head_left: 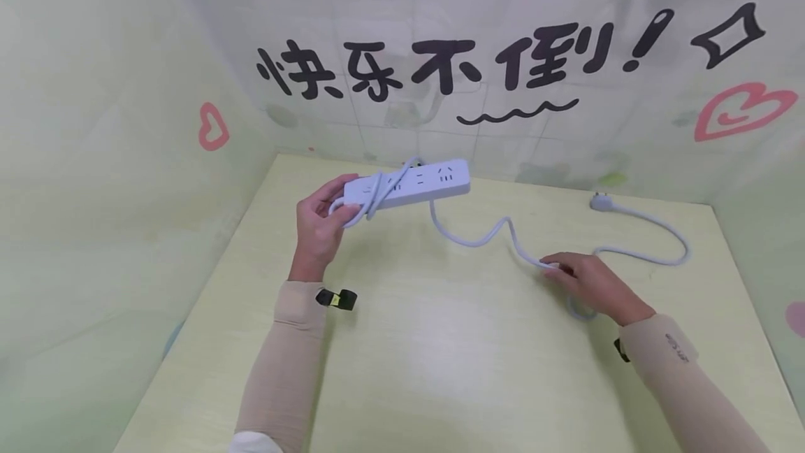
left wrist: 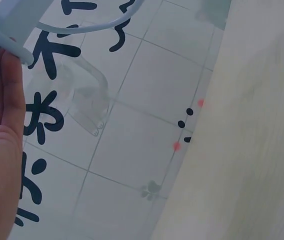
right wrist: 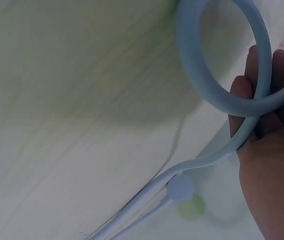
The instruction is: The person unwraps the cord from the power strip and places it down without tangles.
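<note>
A white power strip [head_left: 434, 184] is held above the table by my left hand [head_left: 319, 229], which grips its left end with the thumb in front. Part of its cord [head_left: 380, 194] is wrapped around that left end. From the strip the cord [head_left: 465, 242] runs in a wavy line to my right hand [head_left: 594, 284], whose fingers pinch it. In the right wrist view, a loop of cord [right wrist: 189, 60] hangs at the right fingers. Beyond that hand the cord curves over the table to the plug [head_left: 602, 202], its prongs pointing to the back.
The pale yellow table [head_left: 440, 369] meets a printed wall covering [head_left: 402, 110] with dark lettering at the back. Similar sheeting [head_left: 94, 194] stands along the left side. A strap with a black piece [head_left: 336, 299] sits at my left wrist.
</note>
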Available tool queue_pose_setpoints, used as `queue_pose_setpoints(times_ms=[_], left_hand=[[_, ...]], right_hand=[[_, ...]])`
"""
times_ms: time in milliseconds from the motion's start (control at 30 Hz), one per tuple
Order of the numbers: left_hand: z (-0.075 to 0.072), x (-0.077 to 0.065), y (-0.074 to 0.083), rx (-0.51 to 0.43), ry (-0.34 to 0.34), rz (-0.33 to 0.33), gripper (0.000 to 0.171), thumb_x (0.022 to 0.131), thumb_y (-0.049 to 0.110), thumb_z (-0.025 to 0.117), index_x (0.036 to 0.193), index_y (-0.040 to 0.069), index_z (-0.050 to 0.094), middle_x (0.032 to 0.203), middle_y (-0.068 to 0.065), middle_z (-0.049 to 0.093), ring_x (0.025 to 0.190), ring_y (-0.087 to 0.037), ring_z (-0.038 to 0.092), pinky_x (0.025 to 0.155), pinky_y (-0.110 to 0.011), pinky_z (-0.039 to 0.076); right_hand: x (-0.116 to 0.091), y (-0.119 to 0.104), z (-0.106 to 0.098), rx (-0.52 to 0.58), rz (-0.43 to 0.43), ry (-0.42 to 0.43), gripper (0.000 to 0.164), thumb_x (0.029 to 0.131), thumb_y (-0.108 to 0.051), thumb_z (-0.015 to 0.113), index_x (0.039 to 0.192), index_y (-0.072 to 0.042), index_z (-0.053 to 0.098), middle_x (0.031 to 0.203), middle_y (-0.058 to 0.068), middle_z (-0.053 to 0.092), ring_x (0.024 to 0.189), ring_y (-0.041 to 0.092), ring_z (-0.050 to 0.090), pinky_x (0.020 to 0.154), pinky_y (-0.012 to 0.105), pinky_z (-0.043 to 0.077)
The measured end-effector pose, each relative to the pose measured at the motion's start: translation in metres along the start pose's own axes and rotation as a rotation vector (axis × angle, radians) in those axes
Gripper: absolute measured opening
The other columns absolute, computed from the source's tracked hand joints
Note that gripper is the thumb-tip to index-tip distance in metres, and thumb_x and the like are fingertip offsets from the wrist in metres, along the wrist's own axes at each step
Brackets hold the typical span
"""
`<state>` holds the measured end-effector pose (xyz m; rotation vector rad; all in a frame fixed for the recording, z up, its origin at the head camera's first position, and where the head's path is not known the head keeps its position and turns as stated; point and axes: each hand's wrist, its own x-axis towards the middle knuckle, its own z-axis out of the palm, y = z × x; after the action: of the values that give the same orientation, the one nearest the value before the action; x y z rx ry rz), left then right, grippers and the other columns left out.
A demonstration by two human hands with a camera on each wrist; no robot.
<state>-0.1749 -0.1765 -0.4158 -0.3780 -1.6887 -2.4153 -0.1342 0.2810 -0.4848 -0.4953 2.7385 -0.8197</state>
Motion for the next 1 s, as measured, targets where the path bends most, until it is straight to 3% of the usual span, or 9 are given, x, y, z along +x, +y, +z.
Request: queue_pose_setpoints(times_ms=[100, 167, 300, 400, 500, 633, 867, 1000], left_hand=[[-0.001, 0.001, 0.001, 0.01, -0.016, 0.003, 0.045, 0.083, -0.016, 0.061, 0.117, 0.011, 0.073, 0.114, -0.001, 0.078, 0.106, -0.012, 0.069, 0.091, -0.02, 0.057], [0.0, 0.001, 0.002, 0.018, -0.021, 0.001, 0.044, 0.083, -0.015, 0.061, 0.118, 0.01, 0.072, 0.114, 0.0, 0.078, 0.106, -0.012, 0.069, 0.09, -0.019, 0.057], [0.002, 0.0, 0.001, 0.015, -0.024, -0.015, 0.044, 0.084, -0.015, 0.061, 0.119, 0.008, 0.071, 0.114, -0.001, 0.077, 0.105, -0.012, 0.069, 0.09, -0.019, 0.057], [0.005, 0.0, -0.001, 0.001, -0.028, -0.029, 0.044, 0.083, -0.016, 0.061, 0.118, 0.008, 0.072, 0.114, -0.001, 0.078, 0.104, -0.012, 0.069, 0.089, -0.019, 0.058], [0.008, -0.001, -0.003, -0.016, -0.038, -0.04, 0.044, 0.083, -0.016, 0.06, 0.118, 0.008, 0.072, 0.114, -0.001, 0.078, 0.104, -0.012, 0.069, 0.089, -0.019, 0.058], [0.014, -0.002, -0.004, -0.017, -0.065, -0.048, 0.044, 0.083, -0.016, 0.06, 0.117, 0.01, 0.072, 0.114, -0.001, 0.077, 0.104, -0.012, 0.069, 0.089, -0.02, 0.058], [0.029, -0.003, -0.007, 0.003, -0.129, -0.034, 0.046, 0.083, -0.014, 0.061, 0.117, 0.014, 0.072, 0.115, 0.002, 0.077, 0.103, -0.011, 0.069, 0.089, -0.02, 0.058], [0.04, -0.004, -0.008, 0.061, -0.176, -0.013, 0.042, 0.083, -0.009, 0.063, 0.123, 0.0, 0.068, 0.116, 0.006, 0.077, 0.104, -0.009, 0.069, 0.087, -0.019, 0.057]], right_hand=[[0.0, 0.004, -0.001, 0.065, 0.021, 0.026, 0.036, 0.105, -0.034, 0.057, 0.13, -0.011, 0.068, 0.112, 0.009, 0.075, 0.094, 0.022, 0.069, 0.085, 0.038, 0.057], [0.0, 0.005, -0.002, 0.119, 0.033, 0.077, 0.037, 0.106, -0.035, 0.053, 0.13, -0.011, 0.068, 0.117, 0.01, 0.074, 0.105, 0.027, 0.069, 0.089, 0.041, 0.057], [-0.001, 0.006, -0.011, 0.185, 0.073, 0.205, 0.04, 0.109, -0.036, 0.046, 0.131, -0.01, 0.067, 0.114, 0.01, 0.074, 0.103, 0.011, 0.064, 0.085, 0.022, 0.049], [-0.003, 0.007, -0.018, 0.17, 0.082, 0.276, 0.037, 0.109, -0.031, 0.046, 0.129, -0.008, 0.068, 0.109, 0.01, 0.074, 0.095, -0.005, 0.059, 0.08, 0.011, 0.044], [-0.006, 0.008, -0.023, 0.159, 0.076, 0.289, 0.033, 0.108, -0.025, 0.049, 0.128, -0.006, 0.068, 0.106, 0.012, 0.074, 0.089, -0.003, 0.064, 0.077, 0.009, 0.047], [-0.007, -0.002, -0.025, 0.138, 0.019, 0.291, 0.027, 0.106, -0.015, 0.054, 0.125, -0.005, 0.069, 0.101, 0.014, 0.075, 0.084, 0.014, 0.072, 0.074, 0.01, 0.051], [0.004, -0.042, -0.023, 0.162, -0.125, 0.349, 0.022, 0.102, -0.009, 0.06, 0.12, -0.007, 0.072, 0.099, 0.01, 0.076, 0.083, -0.007, 0.063, 0.073, 0.008, 0.049], [0.014, -0.073, -0.014, 0.118, -0.277, 0.393, 0.021, 0.097, -0.005, 0.066, 0.117, -0.007, 0.073, 0.101, 0.004, 0.073, 0.088, 0.004, 0.063, 0.074, 0.015, 0.051]])
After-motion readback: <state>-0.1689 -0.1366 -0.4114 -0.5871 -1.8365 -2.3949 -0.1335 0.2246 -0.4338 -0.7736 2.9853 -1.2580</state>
